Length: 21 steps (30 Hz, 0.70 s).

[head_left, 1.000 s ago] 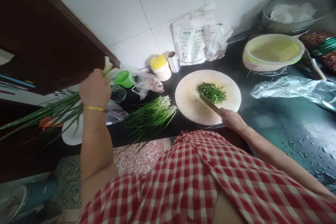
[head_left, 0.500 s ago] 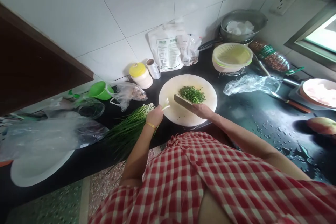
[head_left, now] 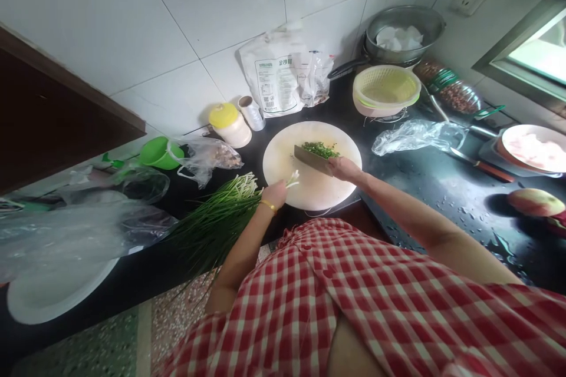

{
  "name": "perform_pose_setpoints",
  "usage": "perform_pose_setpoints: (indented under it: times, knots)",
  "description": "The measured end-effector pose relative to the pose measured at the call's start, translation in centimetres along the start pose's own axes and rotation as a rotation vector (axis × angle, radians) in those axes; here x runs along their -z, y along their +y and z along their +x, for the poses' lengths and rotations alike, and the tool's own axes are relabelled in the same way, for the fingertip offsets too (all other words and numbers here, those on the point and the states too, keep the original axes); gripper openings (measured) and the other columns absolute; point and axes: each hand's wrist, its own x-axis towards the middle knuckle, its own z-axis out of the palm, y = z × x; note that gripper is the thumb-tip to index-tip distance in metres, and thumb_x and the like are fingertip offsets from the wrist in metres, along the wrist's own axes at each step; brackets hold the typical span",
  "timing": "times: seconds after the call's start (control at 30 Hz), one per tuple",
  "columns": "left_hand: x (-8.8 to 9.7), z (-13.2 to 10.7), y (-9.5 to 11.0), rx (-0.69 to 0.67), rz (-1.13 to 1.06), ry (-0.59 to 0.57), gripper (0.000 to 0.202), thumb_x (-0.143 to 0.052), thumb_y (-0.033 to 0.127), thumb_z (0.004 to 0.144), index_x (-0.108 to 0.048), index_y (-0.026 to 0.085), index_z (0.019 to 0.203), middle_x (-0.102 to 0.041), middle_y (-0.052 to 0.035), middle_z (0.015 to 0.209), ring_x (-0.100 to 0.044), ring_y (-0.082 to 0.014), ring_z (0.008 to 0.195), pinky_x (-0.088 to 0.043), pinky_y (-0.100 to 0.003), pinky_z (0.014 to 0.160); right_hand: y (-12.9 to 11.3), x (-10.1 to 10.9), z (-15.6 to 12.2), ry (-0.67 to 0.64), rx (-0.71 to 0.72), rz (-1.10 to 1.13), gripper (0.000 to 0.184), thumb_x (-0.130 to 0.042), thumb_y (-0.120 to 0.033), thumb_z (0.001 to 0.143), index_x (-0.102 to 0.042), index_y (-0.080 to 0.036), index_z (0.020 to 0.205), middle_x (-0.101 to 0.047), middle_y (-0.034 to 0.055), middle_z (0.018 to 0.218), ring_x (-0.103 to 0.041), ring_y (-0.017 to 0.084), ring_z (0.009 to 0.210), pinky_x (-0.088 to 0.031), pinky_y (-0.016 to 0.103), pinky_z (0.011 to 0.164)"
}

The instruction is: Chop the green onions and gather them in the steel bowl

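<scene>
White tiles (head_left: 239,6) rise behind a glossy black counter (head_left: 398,191) bearing a round whitish chopping board (head_left: 312,194) and, just to its left, long green scallions (head_left: 221,206); the right hand (head_left: 347,169) has its grip clamped on a broad metal cleaver (head_left: 311,160) beside chopped greens (head_left: 322,148), the left hand (head_left: 275,194) on slim white-ended stalks (head_left: 292,180) over the board's edge
</scene>
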Motion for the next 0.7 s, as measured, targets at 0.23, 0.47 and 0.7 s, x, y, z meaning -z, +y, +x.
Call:
perform_pose_setpoints:
  times: [0.23,0.47,0.7]
  knots:
    - [-2.1,4.8,3.2,-0.026,0.045,0.157,0.034,-0.04,0.032,0.089,-0.051,0.013,0.115,-0.058,-0.0148,0.107,-0.056,-0.0273,0.101,-0.044,-0.039,0.083,-2.3,-1.4,-2.1,0.035,-0.03,-0.016,0.032,-0.034,-0.009,0.085,-0.054,-0.011,0.109,-0.064,0.0116,0.087,-0.058,0.021,0.082,-0.039,0.029,0.069]
    - [-3.9,5.0,2.3,-0.159,0.009,0.374,0.056,-0.04,0.038,0.089,-0.028,0.014,0.138,-0.051,-0.0165,0.119,-0.05,-0.0266,0.107,-0.038,-0.039,0.089,-3.7,-2.3,-2.0,0.055,-0.033,-0.005,0.032,-0.035,-0.01,0.083,-0.054,-0.014,0.109,-0.066,0.0119,0.09,-0.061,0.021,0.083,-0.042,0.029,0.07]
    - [-5.2,6.9,1.6,-0.184,-0.086,0.436,0.042,-0.029,0.028,0.093,-0.043,0.014,0.13,-0.059,-0.0136,0.109,-0.053,-0.0225,0.103,-0.039,-0.035,0.09,-4.0,-2.0,-1.4,0.004,-0.088,-0.073,0.03,-0.037,-0.011,0.084,-0.051,-0.014,0.11,-0.066,0.0122,0.092,-0.062,0.022,0.085,-0.042,0.028,0.069]
